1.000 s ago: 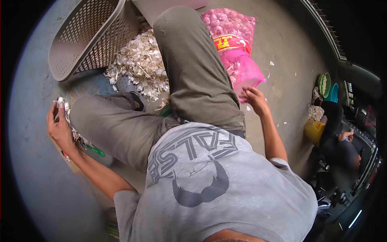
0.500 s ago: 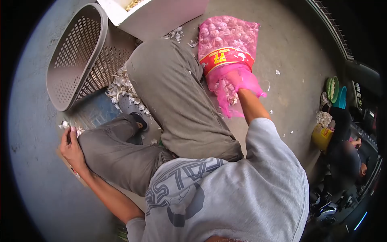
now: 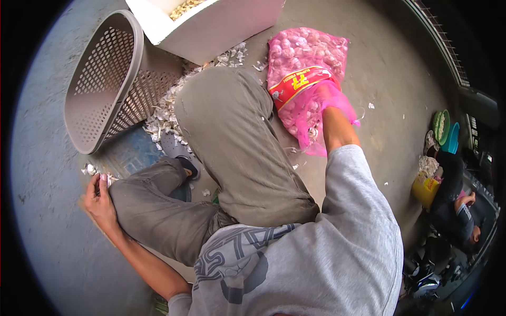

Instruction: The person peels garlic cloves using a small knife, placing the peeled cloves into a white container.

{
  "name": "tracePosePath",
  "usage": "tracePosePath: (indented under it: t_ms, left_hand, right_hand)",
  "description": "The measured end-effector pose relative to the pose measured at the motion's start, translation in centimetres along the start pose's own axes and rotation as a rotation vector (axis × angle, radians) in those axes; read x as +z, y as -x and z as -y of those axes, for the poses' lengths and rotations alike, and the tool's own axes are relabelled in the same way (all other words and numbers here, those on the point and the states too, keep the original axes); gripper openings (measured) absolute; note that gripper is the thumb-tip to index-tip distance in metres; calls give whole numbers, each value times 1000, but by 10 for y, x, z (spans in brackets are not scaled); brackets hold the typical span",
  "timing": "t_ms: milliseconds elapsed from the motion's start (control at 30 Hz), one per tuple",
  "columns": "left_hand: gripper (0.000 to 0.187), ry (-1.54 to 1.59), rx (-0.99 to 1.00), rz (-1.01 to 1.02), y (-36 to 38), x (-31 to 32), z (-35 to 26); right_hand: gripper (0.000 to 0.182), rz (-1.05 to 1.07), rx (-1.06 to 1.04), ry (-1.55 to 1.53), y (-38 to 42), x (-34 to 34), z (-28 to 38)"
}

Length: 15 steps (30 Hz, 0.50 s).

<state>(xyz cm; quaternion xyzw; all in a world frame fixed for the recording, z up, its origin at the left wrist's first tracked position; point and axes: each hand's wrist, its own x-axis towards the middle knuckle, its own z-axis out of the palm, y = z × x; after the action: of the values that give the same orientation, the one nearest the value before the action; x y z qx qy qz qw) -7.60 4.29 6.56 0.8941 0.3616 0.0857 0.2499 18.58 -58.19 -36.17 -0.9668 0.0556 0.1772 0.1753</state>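
My right hand (image 3: 331, 101) is pushed into the open mouth of a pink mesh bag of garlic bulbs (image 3: 307, 55) lying on the concrete floor beyond my right knee. The mesh covers the hand, so its fingers are hidden. The bag has a red and yellow label (image 3: 298, 84). My left hand (image 3: 99, 203) rests low on the floor beside my left knee. Its fingertips touch a few white garlic pieces (image 3: 89, 169). Whether it grips any of them is unclear.
A grey perforated basket (image 3: 100, 79) lies tipped on its side at the left, with a heap of garlic skins (image 3: 163, 113) next to it. A white box (image 3: 211, 26) stands at the top. Another person (image 3: 453, 210) sits at the right by a yellow container (image 3: 426, 188) and green plates (image 3: 441, 126).
My right hand has gone from the floor near the bag's mouth into the pink mesh bag. My left hand has dropped to the floor by my knee, and my view has tilted down.
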Motion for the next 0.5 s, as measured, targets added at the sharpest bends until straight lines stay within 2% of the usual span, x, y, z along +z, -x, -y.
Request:
tracePosePath:
  t_ms: [267, 367, 500]
  left_hand:
    - [34, -49, -32, -18, 4, 2, -20]
    - [36, -57, 43, -31, 4, 1, -7]
    - [36, -31, 23, -25, 4, 1, 1]
  right_hand:
    - [42, -6, -5, -8, 9, -9, 4]
    - [42, -8, -2, -24, 24, -6, 5]
    - [41, -21, -1, -44, 46, -3, 6]
